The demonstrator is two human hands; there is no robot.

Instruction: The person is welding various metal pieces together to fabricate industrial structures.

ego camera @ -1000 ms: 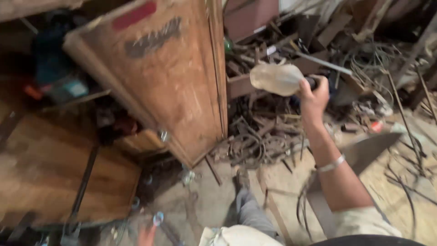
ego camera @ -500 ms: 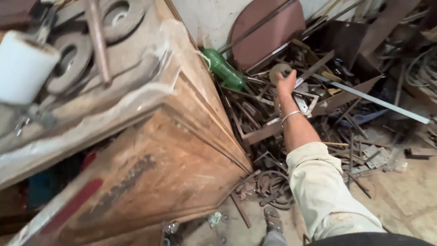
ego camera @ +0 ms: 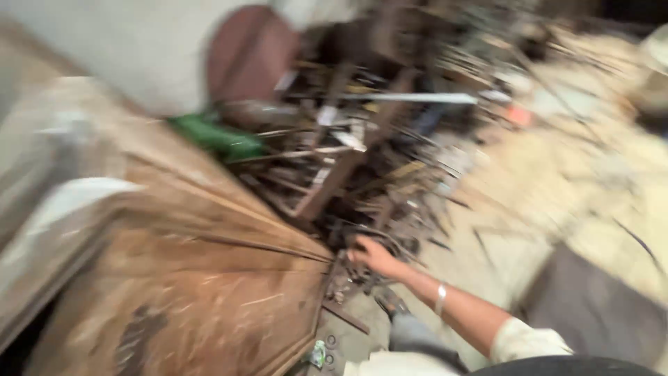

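Note:
The picture is heavily motion-blurred. My right hand (ego camera: 372, 256), with a metal bangle on the wrist, reaches down to the floor beside the lower corner of a big wooden crate (ego camera: 209, 285). It lies among dark scrap metal pieces (ego camera: 362, 209) at the foot of a large pile. The blur hides whether the fingers grip anything. My left hand is out of view.
A green bottle-like object (ego camera: 219, 139) lies behind the crate by the pale wall. A rounded brown metal sheet (ego camera: 250, 56) leans at the back. A long pale bar (ego camera: 410, 98) crosses the scrap pile. A dark grey sheet (ego camera: 598, 313) lies on the sandy floor at right.
My right hand has dropped from high on the scrap pile to the floor by the crate's corner. The pale lump it held a second ago is gone. The view has swung down.

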